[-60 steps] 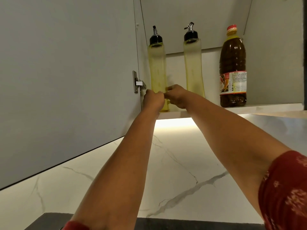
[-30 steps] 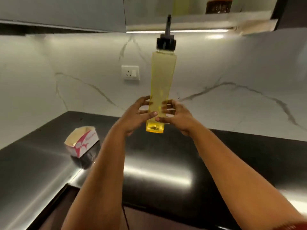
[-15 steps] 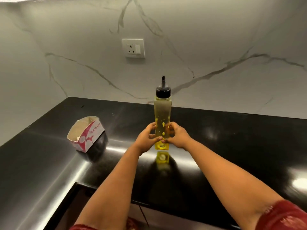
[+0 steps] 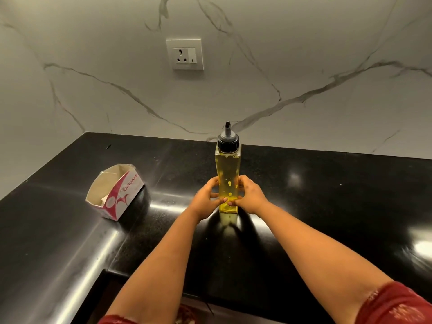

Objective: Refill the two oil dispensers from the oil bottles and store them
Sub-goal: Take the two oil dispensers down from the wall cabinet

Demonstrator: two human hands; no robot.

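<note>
Dispenser point(image 4: 228, 169) now down on counter point(image 4: 327, 195); L hand point(image 4: 207, 199) & R hand point(image 4: 251, 196) fingers grasping it.

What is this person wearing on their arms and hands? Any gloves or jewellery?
No gloves, rings or bracelets show: the left hand and right hand are bare, as are both forearms. Short red sleeves with a paler printed pattern show at the bottom edge, clearest on the right sleeve; only a sliver of the left sleeve is visible.

The left hand point(image 4: 207, 199) and right hand point(image 4: 250, 197) hide the oil dispenser's point(image 4: 228, 167) lower sides.
</note>
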